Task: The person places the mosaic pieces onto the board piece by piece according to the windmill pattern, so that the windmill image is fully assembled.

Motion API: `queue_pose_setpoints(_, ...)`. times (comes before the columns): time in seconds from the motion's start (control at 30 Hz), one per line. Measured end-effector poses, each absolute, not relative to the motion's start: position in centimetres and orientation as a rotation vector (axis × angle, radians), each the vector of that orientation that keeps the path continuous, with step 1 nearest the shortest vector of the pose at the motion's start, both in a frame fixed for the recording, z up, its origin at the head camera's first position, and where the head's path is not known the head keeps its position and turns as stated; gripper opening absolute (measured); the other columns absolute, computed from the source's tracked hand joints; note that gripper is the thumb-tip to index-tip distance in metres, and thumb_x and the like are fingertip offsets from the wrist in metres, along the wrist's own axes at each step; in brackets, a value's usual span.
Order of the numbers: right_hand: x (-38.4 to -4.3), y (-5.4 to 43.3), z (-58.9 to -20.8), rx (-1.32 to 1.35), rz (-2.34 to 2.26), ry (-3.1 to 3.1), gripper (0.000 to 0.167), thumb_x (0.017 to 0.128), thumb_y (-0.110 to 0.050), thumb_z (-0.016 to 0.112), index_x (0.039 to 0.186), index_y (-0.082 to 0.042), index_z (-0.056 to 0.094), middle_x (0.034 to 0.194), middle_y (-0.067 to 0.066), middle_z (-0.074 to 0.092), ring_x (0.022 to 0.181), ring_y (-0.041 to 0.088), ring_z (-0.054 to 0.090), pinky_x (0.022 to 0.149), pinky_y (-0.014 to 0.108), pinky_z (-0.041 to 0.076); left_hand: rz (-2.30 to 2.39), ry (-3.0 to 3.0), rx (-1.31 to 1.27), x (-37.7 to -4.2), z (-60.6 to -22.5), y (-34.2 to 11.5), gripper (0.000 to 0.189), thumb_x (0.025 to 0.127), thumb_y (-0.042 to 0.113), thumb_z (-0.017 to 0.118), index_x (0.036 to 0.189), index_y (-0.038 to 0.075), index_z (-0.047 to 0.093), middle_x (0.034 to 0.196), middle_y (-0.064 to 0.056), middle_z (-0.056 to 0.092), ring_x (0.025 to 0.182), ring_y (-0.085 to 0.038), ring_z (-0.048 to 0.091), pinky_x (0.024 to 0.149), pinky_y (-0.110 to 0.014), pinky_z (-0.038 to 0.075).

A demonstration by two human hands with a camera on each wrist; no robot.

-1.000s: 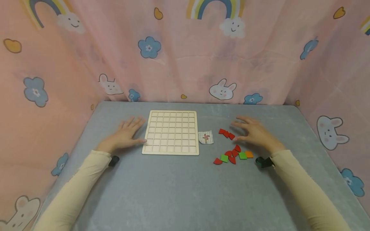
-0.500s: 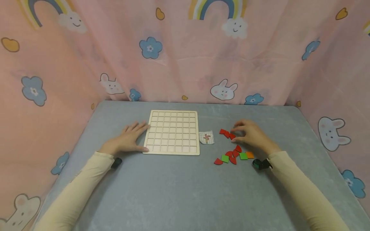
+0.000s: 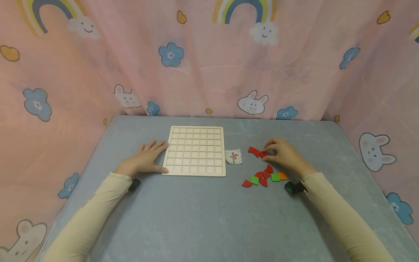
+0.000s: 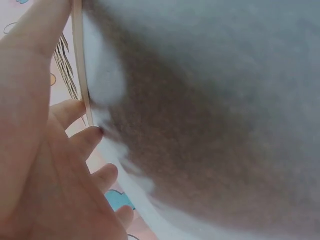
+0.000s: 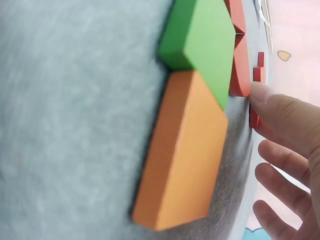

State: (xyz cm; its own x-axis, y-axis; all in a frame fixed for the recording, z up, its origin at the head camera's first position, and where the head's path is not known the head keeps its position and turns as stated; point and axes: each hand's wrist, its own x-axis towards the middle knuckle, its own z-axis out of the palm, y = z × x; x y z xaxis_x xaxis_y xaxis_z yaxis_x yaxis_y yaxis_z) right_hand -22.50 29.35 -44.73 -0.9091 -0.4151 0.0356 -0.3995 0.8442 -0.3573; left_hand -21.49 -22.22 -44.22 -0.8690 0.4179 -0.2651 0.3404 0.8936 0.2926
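Note:
My left hand (image 3: 144, 159) rests at the left edge of a pale wooden grid board (image 3: 224, 151), thumb on its near corner and fingertips along its side. In the left wrist view the extended fingers (image 4: 86, 142) lie right by the board's thin edge (image 4: 80, 55). My right hand (image 3: 284, 154) pinches the end red piece (image 3: 262, 154) of a short row of red pieces (image 3: 252, 149), between thumb and forefinger. The right wrist view shows the thumb (image 5: 280, 107) against that piece, the other fingers loosely bent below.
A small paper card (image 3: 233, 157) with a red pinwheel picture on a grid lies right of the board. Nearer are red fan-shaped pieces (image 3: 247, 183), two green squares (image 3: 254, 180) and an orange square (image 3: 282, 176). A pink patterned curtain (image 3: 203, 72) surrounds the grey table (image 3: 196, 218).
My left hand has moved right onto the board's edge. The right hand has come down and its thumb and forefinger have closed on the end red piece.

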Motion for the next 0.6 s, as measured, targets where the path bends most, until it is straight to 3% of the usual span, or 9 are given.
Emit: queue_pose_setpoints(0.6,-22.51,29.24,-44.39,-0.599,-0.65,2.971,0.027,0.085,-0.018,0.078,0.107,-0.003,0.075,0.114,0.016,0.067,0.108,0.036,0.06,0.097,0.057,0.048,0.323,2.734,0.536,-21.35,-43.82,-21.62,0.107,0.078,0.055,0.077,0.159,0.011,0.021,0.167,-0.017,0.016,0.152,-0.049,0.011,0.116,-0.072,0.017)
